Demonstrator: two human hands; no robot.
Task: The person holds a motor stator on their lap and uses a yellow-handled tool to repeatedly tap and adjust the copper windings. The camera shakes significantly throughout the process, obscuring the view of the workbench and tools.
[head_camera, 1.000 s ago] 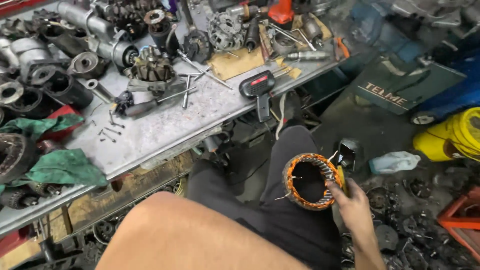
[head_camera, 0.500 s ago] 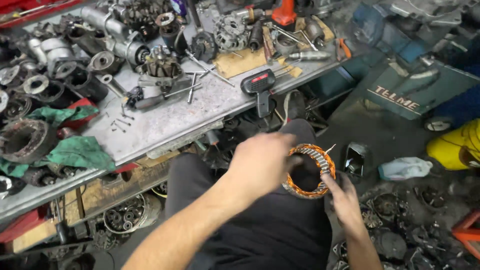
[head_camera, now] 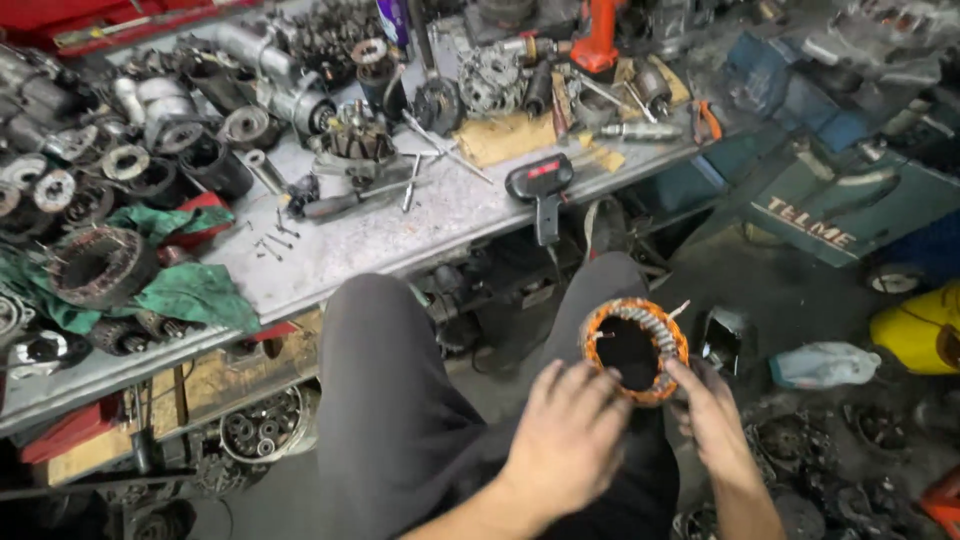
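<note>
Here, both hands grip orange copper-wound stator ring [head_camera: 634, 350] on lap: left hand [head_camera: 568, 435] at rim, right hand [head_camera: 712, 415] under edge; right palm hidden.

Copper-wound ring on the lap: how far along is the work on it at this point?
Done: the copper-wound ring is off the metal bench and rests on the person's knee. In hand: the right hand holds its lower edge, and the left hand has fingers at its left rim. Left: other dismantled parts, loose bolts and a similar dark ring lie on the bench, untouched.
</note>
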